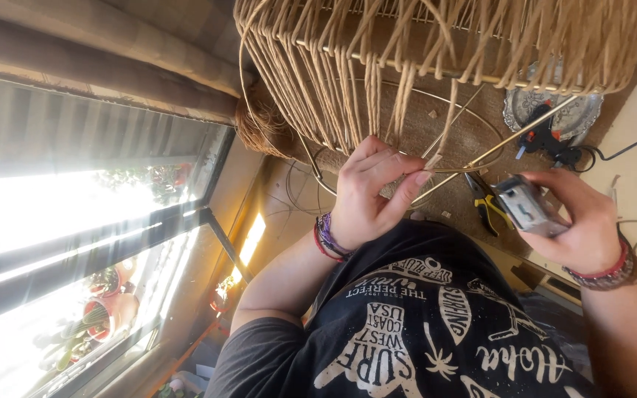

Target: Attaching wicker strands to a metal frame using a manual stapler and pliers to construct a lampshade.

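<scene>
Dark printed T-shirt [414,324] fills the six o'clock of the view, closest to the lens, and both forearms rise from it toward the work. Biggest above it is the wire lampshade frame [407,66] wrapped in tan paper cord, spanning twelve to two o'clock, its bare lower ring curving past the fingers. At nine o'clock a sunlit window [75,243] glares, so the strands are best judged against the shaded frame. A silver tray [580,110] sits at two o'clock beside a black and orange glue gun [547,136]; yellow-handled pliers [486,206] lie just below the ring. Left hand [370,195], near centre, is pinched shut on a loose cord end [436,151] where it meets the ring. Right hand [580,221], at three o'clock, is closed around a small grey handheld tool [525,206], which I cannot identify. Probably the cord wants holding taut and flat against the wire, fingertips clear of the joint.
</scene>
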